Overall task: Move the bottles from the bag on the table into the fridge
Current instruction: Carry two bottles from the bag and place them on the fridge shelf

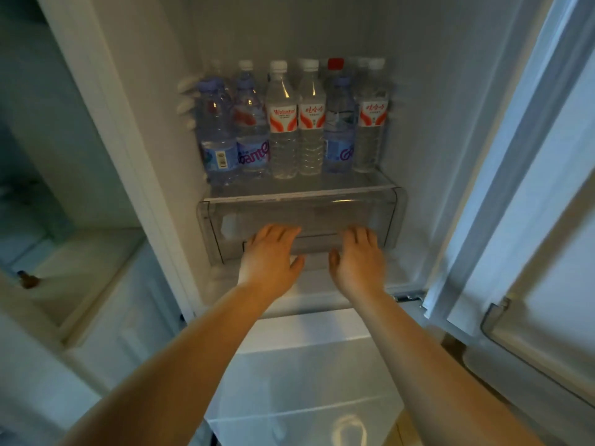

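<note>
- The bottles point(291, 123), clear ribbed plastic with white, blue and red caps, stand upright in a tight row on the fridge's glass shelf point(299, 188), labels forward.
- Below, a translucent plastic drawer point(299, 220) fronts the compartment.
- Left hand point(270, 255) and right hand point(357, 259) lie flat against it, fingers spread, gripping nothing, probably pushing it shut.

White cabinet point(106, 320) left of the appliance, panelled front, its top ledge carrying a small brown object point(28, 279) near the left edge, too blurred to identify. Above the ledge, a dim recessed alcove point(35, 175). Strip of tan floor point(394, 434) at the bottom, right of centre.
</note>
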